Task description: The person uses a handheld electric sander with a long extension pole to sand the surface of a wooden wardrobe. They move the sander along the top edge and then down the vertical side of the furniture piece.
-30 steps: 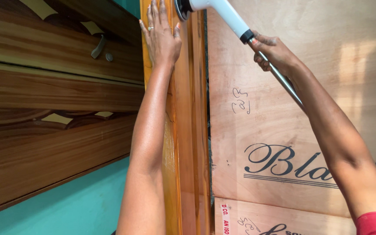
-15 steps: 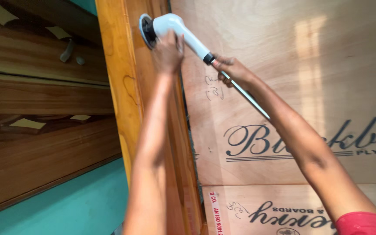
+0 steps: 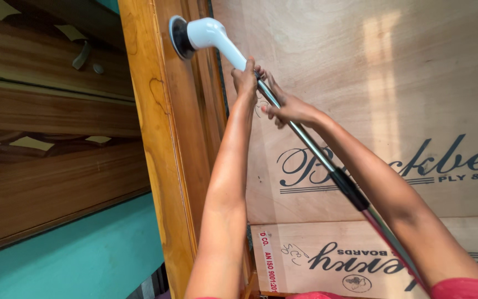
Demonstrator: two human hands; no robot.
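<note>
Left hand: we close our left hand (image 3: 245, 77) around the top of the pole (image 3: 305, 144), just under the white head, fingers wrapped tight.
Right hand: our right hand (image 3: 286, 108) grips the same pole just below and right of the left one, fingers curled round the metal; the two hands sit nearly touching.
Tool: we hold a long-handled scrubber (image 3: 203, 34); its white head sits up at the far top, left of both hands, and its dark round pad (image 3: 179, 37) presses flat against the frame.
Pole: it runs down to the right from the head, past a black collar (image 3: 349, 189), towards our near right side.
Frame: the orange wooden frame (image 3: 156, 138) stands upright in the middle, glossy.
Boards: pale plywood sheets (image 3: 394, 83) with dark printing fill the right side behind our arms.
Left side: dark brown wooden panels (image 3: 51, 138) with a small metal handle (image 3: 81, 54), and a teal wall (image 3: 78, 249) below.
</note>
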